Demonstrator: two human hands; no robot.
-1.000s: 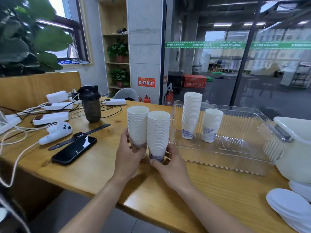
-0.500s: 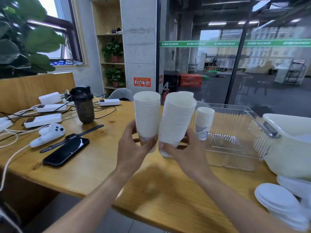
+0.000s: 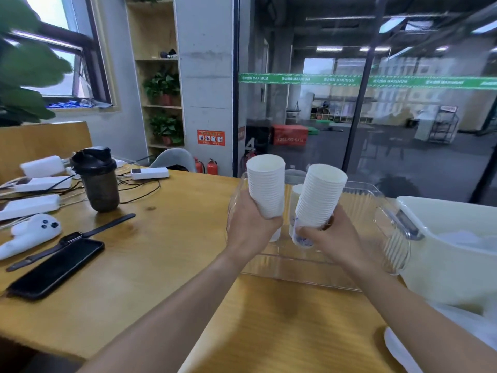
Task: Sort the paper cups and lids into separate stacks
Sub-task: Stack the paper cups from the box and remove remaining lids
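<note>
Across the lower half of the view runs a broad yellow wooden table (image 3: 166,254), its right side carrying a clear ribbed plastic tray (image 3: 376,211) with a cream-white plastic tub (image 3: 443,254) touching the tray's right end. Above the tray's left part, both hands hold nested stacks of white paper cups off the table. The left hand (image 3: 248,224) wraps its fingers round the lower part of an upright stack (image 3: 266,184); the right hand (image 3: 332,235) grips the base of a second stack (image 3: 318,200), which tilts to the right, a blue print showing on its lowest cup. The two stacks are near each other but apart. Between them, inside the tray, part of another white cup stack (image 3: 295,195) shows. At the bottom right corner lies a pile of flat white lids (image 3: 398,348), partly cut off. On the table's left sit a dark shaker bottle (image 3: 98,179), a black smartphone (image 3: 55,267), a white game controller (image 3: 29,232) and a black-strapped smartwatch (image 3: 72,238).
</note>
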